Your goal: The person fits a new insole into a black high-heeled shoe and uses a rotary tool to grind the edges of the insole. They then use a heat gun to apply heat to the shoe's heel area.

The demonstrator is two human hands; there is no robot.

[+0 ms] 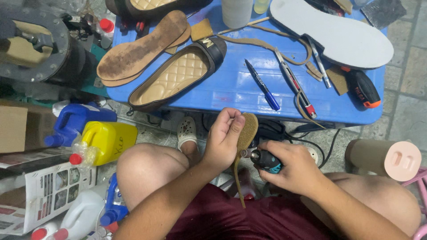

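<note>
Blue table [240, 95] fills the top, standing on a grey tiled floor [402, 95]. On it: white sole [338, 35] at right, brown insoles [138, 49] and a black quilted shoe [178, 75] at left, pens [263, 86] mid. Yellow jug [111, 140] and blue jug [73, 122] on the floor left. Over my knees, my left hand [224, 140] is clamped on a tan leather piece [247, 131]. My right hand [291, 166] has its fingers wrapped round a teal rotary tool [266, 160], tip touching the leather.
</note>
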